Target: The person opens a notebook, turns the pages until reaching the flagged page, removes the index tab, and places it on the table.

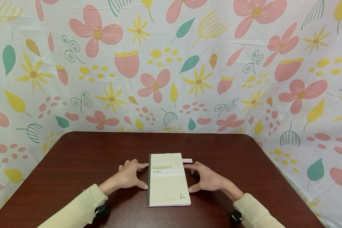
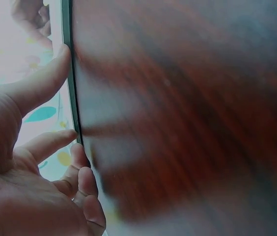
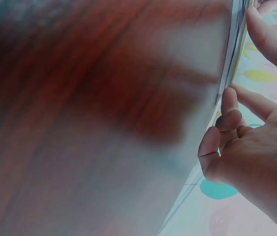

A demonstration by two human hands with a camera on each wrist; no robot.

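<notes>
1. Notebook [image 1: 168, 180]: cream cover printed "Gambit", dark green spine along its left side. It lies flat and closed on the worktop [image 1: 74, 164], midway between the left and right edges and nearer the front edge than the back.
2. Left hand [image 1: 129, 175]: rests on the worktop at the notebook's spine side. Fingers are spread and lightly bent; the forefinger tip and the thumb tip touch the spine edge. Nothing is clasped in it. The left wrist view shows fingertips [image 2: 65, 54] against the thin green edge.
3. Right hand [image 1: 206, 179]: rests on the worktop at the notebook's right side, fingers spread and lightly bent, with the thumb tip just beside the lower right edge. Nothing is clasped in it.
4. White paper strip [image 1: 187, 160]: small, flat, just beside the notebook's upper right corner, close to the right forefinger.
5. Sleeves [image 1: 82, 209]: pale yellow-green, on both forearms.
6. Floral cloth [image 1: 171, 63]: white with pink, yellow and teal flowers, hung behind and beside the worktop.
</notes>
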